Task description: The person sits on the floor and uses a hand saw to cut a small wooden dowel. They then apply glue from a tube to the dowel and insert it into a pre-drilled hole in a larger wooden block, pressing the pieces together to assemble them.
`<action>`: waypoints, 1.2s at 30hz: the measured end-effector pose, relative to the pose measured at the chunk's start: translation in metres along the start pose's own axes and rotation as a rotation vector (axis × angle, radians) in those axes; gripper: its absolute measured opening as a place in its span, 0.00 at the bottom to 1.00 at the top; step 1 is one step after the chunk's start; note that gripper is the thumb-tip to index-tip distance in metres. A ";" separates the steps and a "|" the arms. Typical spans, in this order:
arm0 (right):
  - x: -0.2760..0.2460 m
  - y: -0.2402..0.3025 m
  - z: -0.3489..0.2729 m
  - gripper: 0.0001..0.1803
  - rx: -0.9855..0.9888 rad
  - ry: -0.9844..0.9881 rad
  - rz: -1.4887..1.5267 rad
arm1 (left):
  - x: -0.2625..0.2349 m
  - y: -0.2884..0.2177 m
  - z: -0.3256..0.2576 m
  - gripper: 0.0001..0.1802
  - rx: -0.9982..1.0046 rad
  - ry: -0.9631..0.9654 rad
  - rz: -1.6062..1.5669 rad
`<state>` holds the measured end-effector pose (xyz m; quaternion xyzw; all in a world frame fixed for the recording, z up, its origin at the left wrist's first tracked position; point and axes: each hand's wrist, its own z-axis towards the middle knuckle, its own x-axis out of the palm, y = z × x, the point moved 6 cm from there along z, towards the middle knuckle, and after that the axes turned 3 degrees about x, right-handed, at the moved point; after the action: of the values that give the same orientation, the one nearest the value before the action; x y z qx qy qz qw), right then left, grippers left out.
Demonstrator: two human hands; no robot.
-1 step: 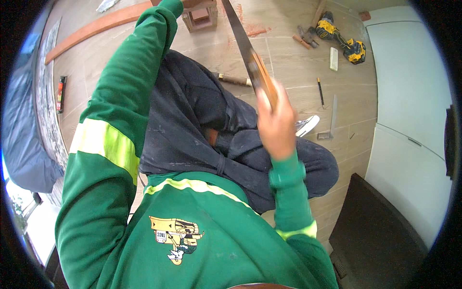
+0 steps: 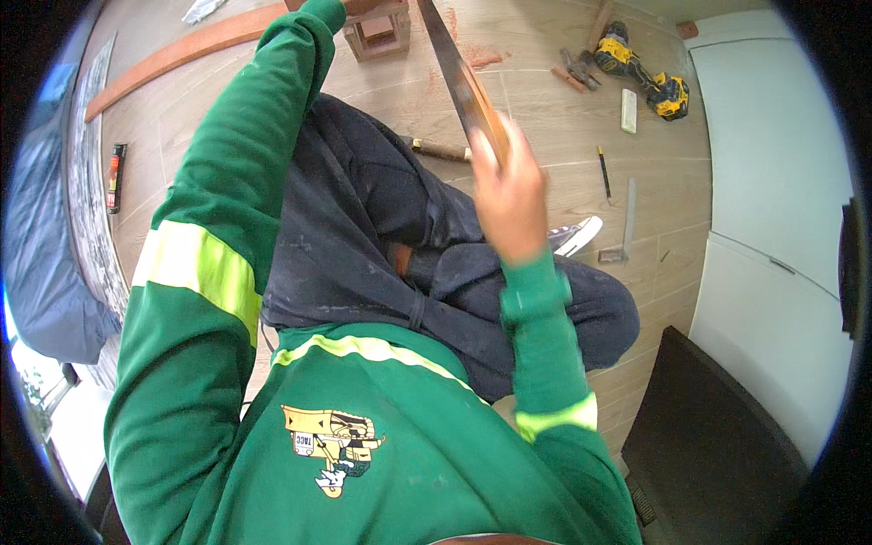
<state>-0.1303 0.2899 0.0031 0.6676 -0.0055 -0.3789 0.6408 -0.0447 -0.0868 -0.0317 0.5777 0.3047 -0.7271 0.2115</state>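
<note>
The right hand (image 2: 510, 204) was wrapped around the handle of the saw (image 2: 466, 89), which slanted up past the hollow block (image 2: 381, 54); even strokes, wrist in line with the blade, seemed best. The left hand lay beyond the top edge past its sleeve (image 2: 232, 163), its grip impossible to tell, and the saw's far end was cut off.

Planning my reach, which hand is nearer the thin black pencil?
Right. Your right hand, gripping the wooden-handled metal saw, is left of the pencil; your left hand is farther left, unseen beyond the top edge.
</note>
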 end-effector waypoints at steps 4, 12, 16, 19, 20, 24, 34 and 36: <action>0.054 0.010 0.092 0.18 -0.083 -0.071 -0.081 | 0.002 0.021 -0.006 0.30 0.028 -0.049 -0.008; 0.044 0.004 0.033 0.23 -0.028 -0.129 -0.050 | 0.011 -0.018 -0.010 0.29 0.172 0.017 -0.036; 0.046 0.015 0.030 0.24 0.010 -0.067 0.081 | 0.018 -0.017 -0.012 0.21 0.226 -0.022 0.025; 0.061 0.026 0.035 0.24 0.009 0.076 0.276 | 0.054 0.064 0.007 0.14 0.174 0.207 -0.104; 0.053 0.010 0.036 0.24 0.057 0.019 0.293 | 0.056 0.017 0.014 0.13 0.301 0.176 -0.143; 0.051 0.016 0.036 0.24 0.009 -0.120 0.190 | 0.004 -0.043 -0.019 0.22 0.129 -0.026 -0.010; -0.036 0.041 -0.146 0.25 0.271 0.016 0.125 | 0.002 -0.035 -0.013 0.24 0.024 0.041 -0.083; -0.034 0.041 -0.142 0.25 0.261 0.003 0.119 | 0.010 -0.028 -0.010 0.24 0.064 0.021 -0.097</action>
<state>-0.0627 0.4203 0.0398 0.7442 -0.0936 -0.3353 0.5701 -0.0583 -0.0593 -0.0372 0.5763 0.3112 -0.7397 0.1544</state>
